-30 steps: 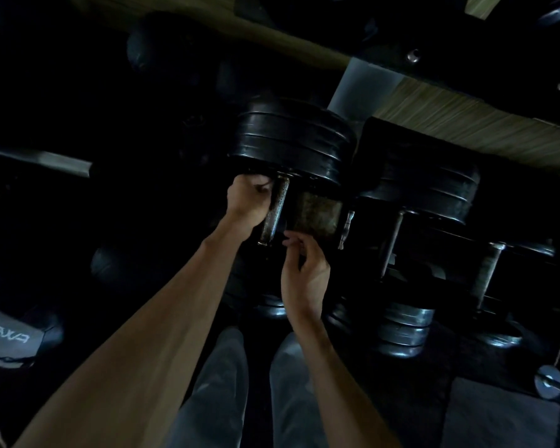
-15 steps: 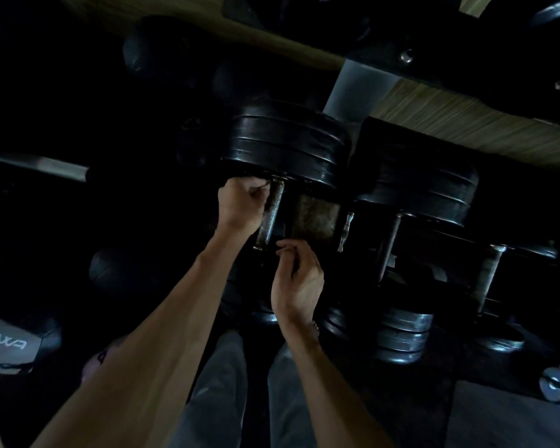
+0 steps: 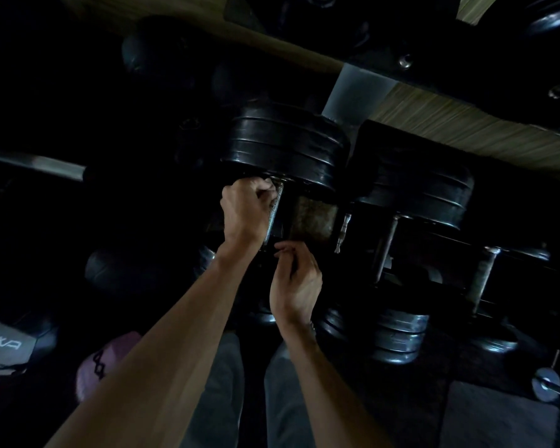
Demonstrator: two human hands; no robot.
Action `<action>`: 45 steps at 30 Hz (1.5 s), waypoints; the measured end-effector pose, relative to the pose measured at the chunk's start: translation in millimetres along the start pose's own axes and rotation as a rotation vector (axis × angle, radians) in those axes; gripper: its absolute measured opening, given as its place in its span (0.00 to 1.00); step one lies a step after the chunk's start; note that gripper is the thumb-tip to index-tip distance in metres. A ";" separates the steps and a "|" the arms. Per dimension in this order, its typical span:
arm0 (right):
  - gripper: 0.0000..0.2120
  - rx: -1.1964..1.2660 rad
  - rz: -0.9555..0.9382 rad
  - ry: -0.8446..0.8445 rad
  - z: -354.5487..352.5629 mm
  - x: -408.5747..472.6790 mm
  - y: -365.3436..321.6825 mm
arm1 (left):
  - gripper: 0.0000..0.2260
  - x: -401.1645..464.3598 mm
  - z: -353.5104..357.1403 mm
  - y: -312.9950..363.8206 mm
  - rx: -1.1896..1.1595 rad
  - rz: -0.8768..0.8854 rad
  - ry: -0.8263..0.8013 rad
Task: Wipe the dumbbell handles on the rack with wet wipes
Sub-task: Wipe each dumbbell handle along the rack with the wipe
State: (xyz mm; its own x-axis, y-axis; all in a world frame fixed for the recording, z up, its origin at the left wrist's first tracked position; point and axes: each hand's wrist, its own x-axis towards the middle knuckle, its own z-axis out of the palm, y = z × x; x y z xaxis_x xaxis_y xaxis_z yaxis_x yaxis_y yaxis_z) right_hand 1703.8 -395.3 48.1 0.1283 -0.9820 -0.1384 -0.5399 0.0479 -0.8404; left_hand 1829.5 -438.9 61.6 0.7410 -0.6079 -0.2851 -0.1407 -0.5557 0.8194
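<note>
Dumbbell rack (image 3: pixel 514 260): dark frame, dim light, running right from the landmark dumbbell; detail poor.

Landmark dumbbell (image 3: pixel 285 147): large, black stacked plates at its far end, lying on the rack at centre; near-end plates mostly hidden behind the arms.

Second dumbbell (image 3: pixel 414 195): black plates, just right of the landmark dumbbell, touching or nearly so.

Lower dumbbell (image 3: pixel 398 331): shiny grey plates, below and right of the landmark dumbbell.

Third dumbbell handle (image 3: pixel 484 279): pale bar, well right of the landmark dumbbell.

Grey padded item (image 3: pixel 4 344): white lettering, far lower left of the landmark dumbbell.

Trousers (image 3: pixel 220 392): grey, below the landmark dumbbell, between the forearms.

Pink item (image 3: pixel 94 367): black mark, lower left of the landmark dumbbell, partly behind the left forearm.

Left hand (image 3: pixel 246 211): fingers curled tight round the top of the handle, right under the landmark dumbbell's far plates.

Right hand (image 3: pixel 296 282): at the handle's near end, fingers curled with fingertips (image 3: pixel 283 248) drawn together; cannot tell whether anything is pinched.

Handle (image 3: pixel 275 211): knurled metal, speckled, mostly covered by the left hand.

Wet wipe (image 3: pixel 270 185): possibly the pale scrap at the left hand's knuckles; too dark to confirm.
</note>
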 end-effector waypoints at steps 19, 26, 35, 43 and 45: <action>0.16 0.005 0.010 0.006 0.4 -0.7 -1.4 | 0.06 -5.4 -0.8 -1.6 0.008 -0.008 -0.004; 0.15 0.017 -0.004 0.016 0.4 -0.7 -1.4 | 0.06 4.6 -4.8 -9.6 -0.018 -0.038 -0.076; 0.15 0.004 0.010 0.016 0.3 0.0 -0.3 | 0.07 16.9 -6.2 -12.3 0.066 -0.102 -0.131; 0.14 -0.002 0.008 -0.004 -1.3 -0.5 -0.5 | 0.07 18.8 -9.2 -22.2 0.000 -0.235 -0.188; 0.14 -0.008 0.014 -0.003 -1.5 -0.6 -1.2 | 0.07 26.7 -8.4 -24.4 -0.055 -0.338 -0.245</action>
State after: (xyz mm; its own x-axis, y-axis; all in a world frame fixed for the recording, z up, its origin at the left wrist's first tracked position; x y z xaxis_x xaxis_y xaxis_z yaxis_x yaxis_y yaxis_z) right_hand 1703.1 -395.0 49.9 0.1234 -0.9807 -0.1519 -0.5484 0.0602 -0.8341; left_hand 1858.2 -436.8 38.3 0.5604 -0.5171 -0.6470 0.1236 -0.7202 0.6826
